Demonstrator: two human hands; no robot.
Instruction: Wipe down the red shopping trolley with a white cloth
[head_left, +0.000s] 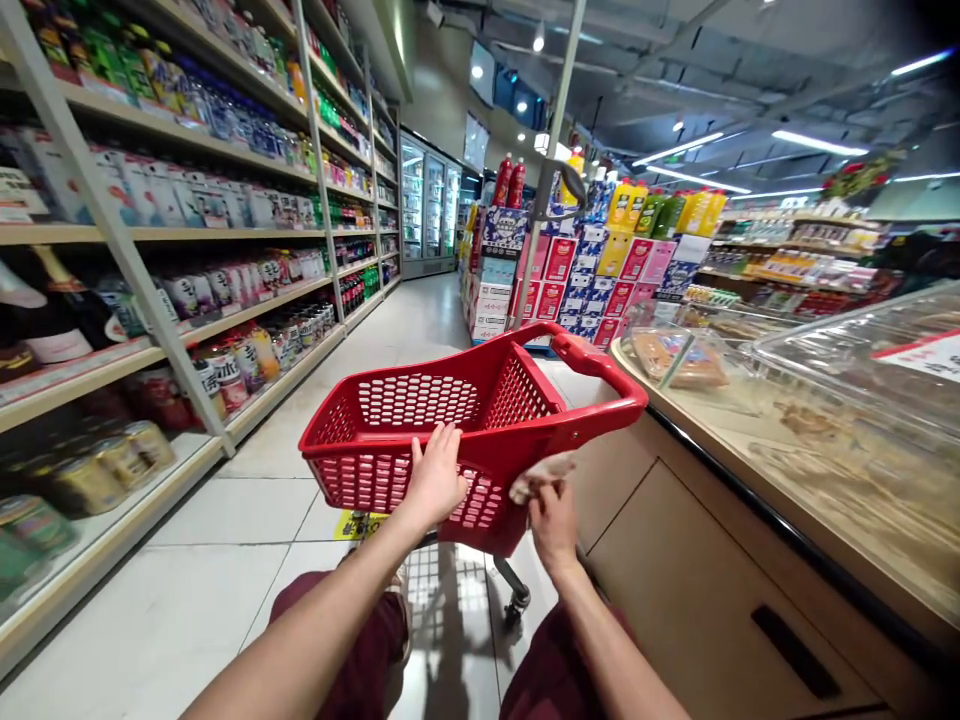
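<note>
Head view shows the red basket cart [401, 452] in front of my knees, between the drink shelves [247, 236] on one side and the wood-panelled table [675, 545] on the other. As I judge it, the likeliest trouble is rolling: the cart stands on a caster [516, 605], so a hard push from my right could swing it away or knock its handle [611, 408] against the table edge. My pale cloth [538, 476] might also snag on the basket's perforated side, being loose and crumpled, or slip out, since only my fingertips seem to have it. My left hand [439, 478] lies over the near rim, fingers fairly straight and close together, thumb apart, steadying rather than clenching, I would say. My right hand [553, 522] is curled, pinching the cloth against the basket's handle-end corner; its thumb I cannot make out clearly.
</note>
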